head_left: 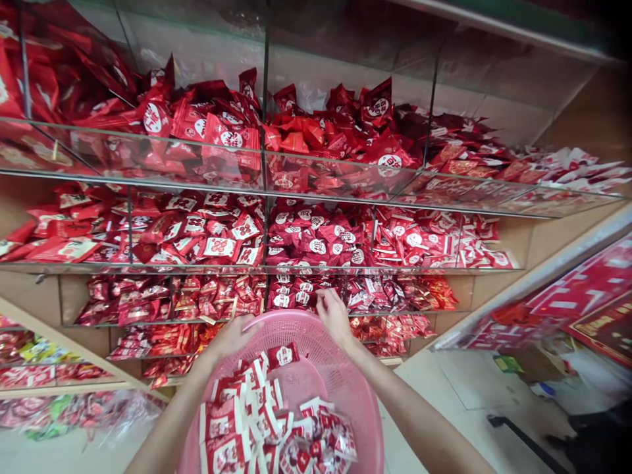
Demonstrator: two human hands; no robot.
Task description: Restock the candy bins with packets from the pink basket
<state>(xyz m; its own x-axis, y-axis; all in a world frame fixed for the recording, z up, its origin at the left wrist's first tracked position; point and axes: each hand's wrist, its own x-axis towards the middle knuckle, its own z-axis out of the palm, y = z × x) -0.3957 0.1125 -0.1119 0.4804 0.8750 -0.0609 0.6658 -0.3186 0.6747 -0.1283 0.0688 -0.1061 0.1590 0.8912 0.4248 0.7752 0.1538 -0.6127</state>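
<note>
A round pink plastic basket (368, 401) holds red-and-white candy packets (224, 421) on its left side and clear-wrapped red pieces (316, 447) at the lower right. My left hand (237, 336) is closed on the basket's upper left rim. Beyond the far rim, my right hand (333, 313) reaches to a shelf compartment of dark red packets with white labels (296, 293). Its fingers are bent together at the packets; whether something is between them is too small to make out. A single red packet (283, 355) lies near the basket's far inner wall.
Tiered shelves with glass dividers and a clear front edge (326, 194) hold red packets across the view. A slanted wooden side panel (89, 349) stands at left. At right are red packages (582, 296) and a black bar (523, 441) above the pale floor.
</note>
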